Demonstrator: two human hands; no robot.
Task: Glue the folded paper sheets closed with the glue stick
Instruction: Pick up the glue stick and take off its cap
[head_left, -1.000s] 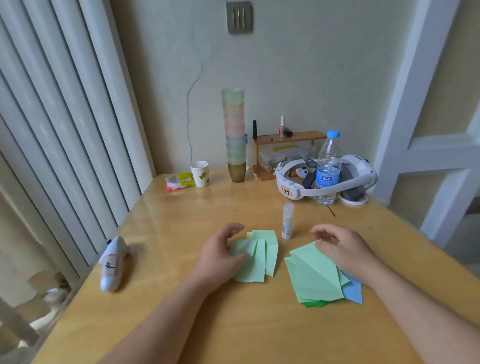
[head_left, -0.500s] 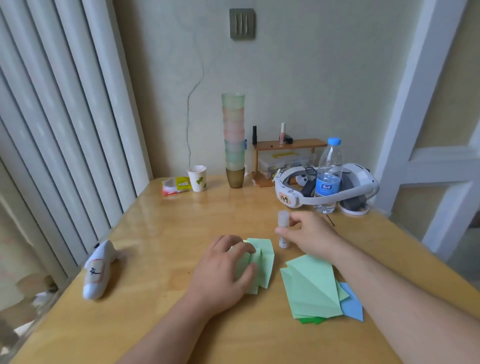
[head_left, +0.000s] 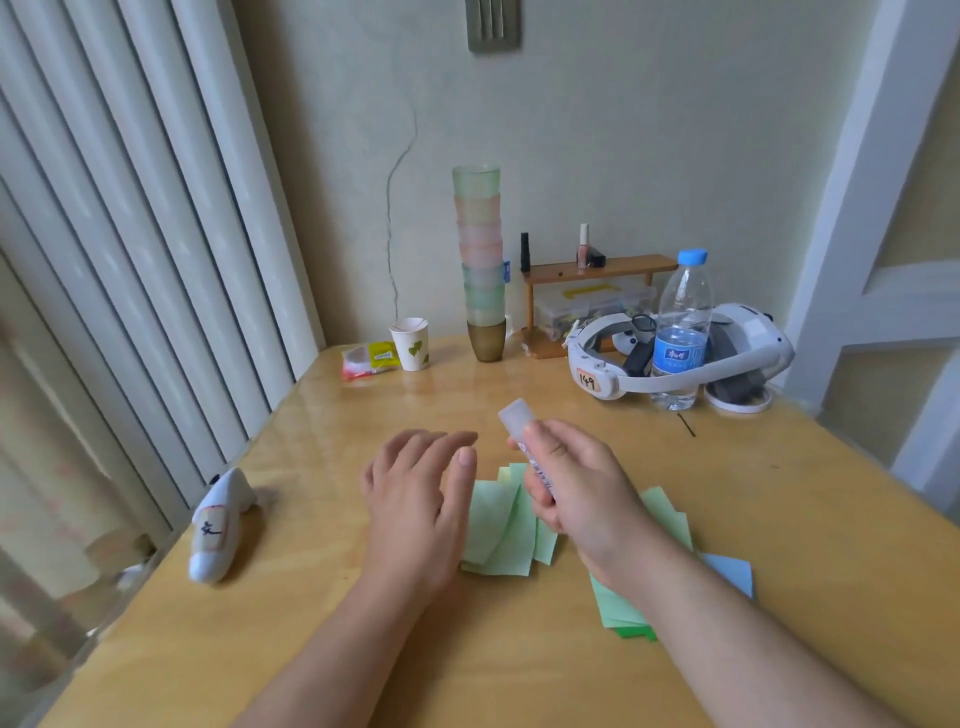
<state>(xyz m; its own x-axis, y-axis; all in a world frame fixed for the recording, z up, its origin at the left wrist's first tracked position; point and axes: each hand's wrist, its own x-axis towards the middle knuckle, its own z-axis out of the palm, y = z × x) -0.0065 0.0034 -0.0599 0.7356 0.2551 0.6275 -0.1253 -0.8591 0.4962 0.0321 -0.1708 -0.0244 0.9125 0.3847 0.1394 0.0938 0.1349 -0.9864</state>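
Observation:
My right hand (head_left: 576, 488) grips the white glue stick (head_left: 522, 428) and holds it tilted above the table, its capped end pointing up and left. Under it lies a fanned pile of light green folded paper sheets (head_left: 501, 527). My left hand (head_left: 415, 499) hovers open just left of that pile, fingers straight, thumb near the glue stick. A second stack of green sheets (head_left: 621, 610) with a blue sheet (head_left: 732, 571) lies to the right, partly hidden by my right forearm.
On the wooden table (head_left: 519, 675), a white controller (head_left: 218, 525) lies at the left edge. At the back stand a paper cup (head_left: 411, 344), a tall stack of cups (head_left: 480, 260), a small wooden shelf (head_left: 592, 291), a water bottle (head_left: 680, 332) and a white headset (head_left: 675, 358).
My right hand has lifted the glue stick off the table and brought it over the green pile. My left hand has come off the sheets and opened.

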